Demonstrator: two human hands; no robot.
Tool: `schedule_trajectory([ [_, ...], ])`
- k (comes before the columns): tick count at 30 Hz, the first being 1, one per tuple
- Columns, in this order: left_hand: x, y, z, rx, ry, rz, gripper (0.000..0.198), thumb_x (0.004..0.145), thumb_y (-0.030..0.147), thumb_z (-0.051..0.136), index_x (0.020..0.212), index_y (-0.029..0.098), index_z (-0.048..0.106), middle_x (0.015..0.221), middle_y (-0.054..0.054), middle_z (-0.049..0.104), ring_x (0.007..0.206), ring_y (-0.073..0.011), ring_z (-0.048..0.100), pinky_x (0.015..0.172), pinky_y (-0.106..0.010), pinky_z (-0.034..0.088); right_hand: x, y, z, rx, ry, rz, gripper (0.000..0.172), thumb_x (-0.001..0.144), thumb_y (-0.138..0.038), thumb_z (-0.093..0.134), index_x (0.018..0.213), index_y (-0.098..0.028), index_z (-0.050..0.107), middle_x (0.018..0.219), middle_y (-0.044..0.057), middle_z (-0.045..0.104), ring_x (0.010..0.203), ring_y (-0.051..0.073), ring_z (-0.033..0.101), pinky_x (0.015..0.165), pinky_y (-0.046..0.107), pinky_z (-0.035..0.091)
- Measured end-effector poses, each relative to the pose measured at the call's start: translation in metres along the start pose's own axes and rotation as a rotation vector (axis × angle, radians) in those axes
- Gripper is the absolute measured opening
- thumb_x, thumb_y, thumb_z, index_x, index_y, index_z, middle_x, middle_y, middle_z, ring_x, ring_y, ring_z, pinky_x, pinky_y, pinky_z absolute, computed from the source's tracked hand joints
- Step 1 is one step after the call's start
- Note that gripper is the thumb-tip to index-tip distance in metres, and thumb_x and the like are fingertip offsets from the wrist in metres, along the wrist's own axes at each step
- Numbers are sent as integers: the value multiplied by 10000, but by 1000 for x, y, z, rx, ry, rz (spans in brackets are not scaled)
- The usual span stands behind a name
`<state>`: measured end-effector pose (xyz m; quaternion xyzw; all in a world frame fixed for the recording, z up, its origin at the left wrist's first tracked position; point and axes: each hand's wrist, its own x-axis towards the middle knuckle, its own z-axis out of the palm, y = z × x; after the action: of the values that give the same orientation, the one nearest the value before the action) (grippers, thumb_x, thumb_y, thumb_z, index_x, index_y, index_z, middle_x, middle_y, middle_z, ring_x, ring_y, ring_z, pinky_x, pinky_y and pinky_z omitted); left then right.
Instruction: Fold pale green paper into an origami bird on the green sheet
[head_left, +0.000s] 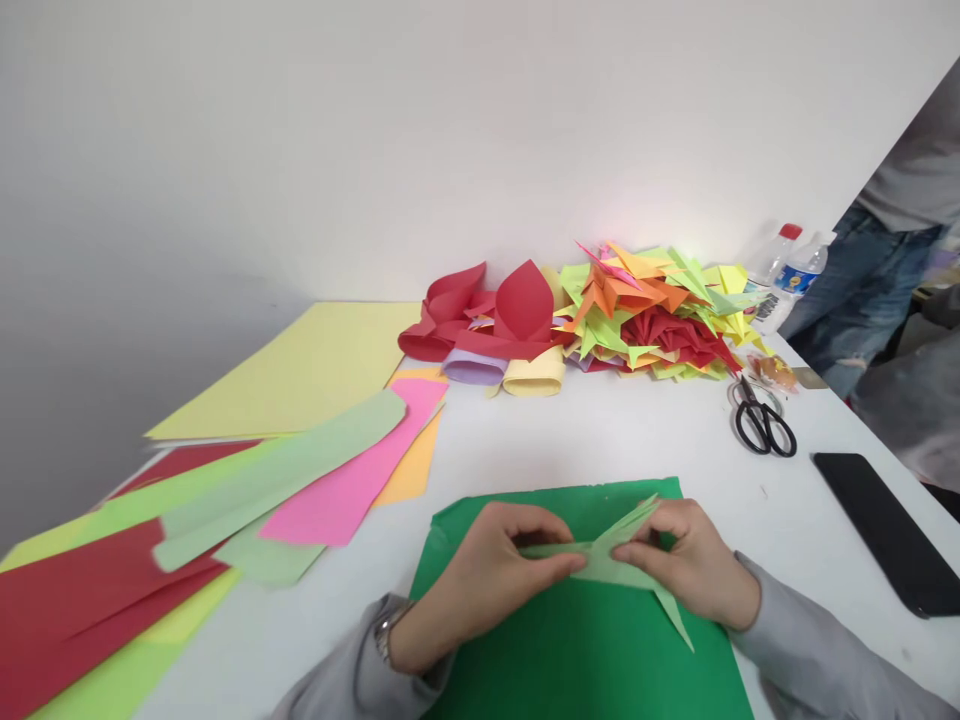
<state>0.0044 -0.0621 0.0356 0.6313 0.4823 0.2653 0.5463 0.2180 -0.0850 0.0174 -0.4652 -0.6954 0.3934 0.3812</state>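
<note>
A pale green folded paper piece (611, 560) with narrow pointed flaps is pinched between both my hands above a dark green sheet (570, 650) lying on the white table (585, 430). My left hand (487, 580) has its fingers closed on the piece's left end. The piece's right side is gripped by my right hand (690, 570), fingers curled over it. One pointed tip sticks out below my right hand, another rises toward the upper right.
Loose coloured sheets (225, 500) fan out at the left. Rolled papers (495, 335) and a heap of folded paper shapes (652, 310) lie at the back. Black scissors (761, 420), a black phone (889, 530) and plastic bottles (787, 270) are at the right. A person (885, 270) stands beyond.
</note>
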Motion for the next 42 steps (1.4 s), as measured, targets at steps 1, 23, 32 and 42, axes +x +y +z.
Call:
schedule_trajectory([
  [1, 2, 0, -3, -70, 58, -37, 160, 585, 289, 760, 657, 161, 697, 640, -12, 660, 601, -154, 572, 550, -235, 428, 1, 0, -2, -16, 44, -38, 287, 824, -341, 675, 591, -180, 627, 579, -7, 603, 546, 116, 527, 534, 235, 412],
  [23, 0, -4, 16, -627, 68, -62, 284, 690, 437, 760, 698, 154, 770, 646, -49, 702, 595, -170, 612, 603, -291, 522, -5, -6, 5, -51, 272, 116, 337, 744, -413, 708, 503, -201, 605, 490, 10, 599, 494, 158, 545, 510, 281, 445],
  [32, 2, -3, 9, -709, 187, -65, 361, 673, 477, 771, 759, 126, 758, 679, -57, 689, 629, -169, 616, 617, -295, 526, -1, -1, 5, 38, 298, 255, 395, 661, -523, 728, 506, -180, 610, 479, 30, 602, 468, 151, 517, 456, 273, 423],
  [42, 4, -6, 5, -819, 200, 23, 370, 744, 476, 691, 826, 120, 749, 855, -115, 722, 662, -198, 621, 594, -332, 541, -3, 3, 5, 27, 276, 275, 408, 665, -548, 720, 509, -183, 627, 517, 56, 647, 499, 175, 556, 485, 296, 456],
])
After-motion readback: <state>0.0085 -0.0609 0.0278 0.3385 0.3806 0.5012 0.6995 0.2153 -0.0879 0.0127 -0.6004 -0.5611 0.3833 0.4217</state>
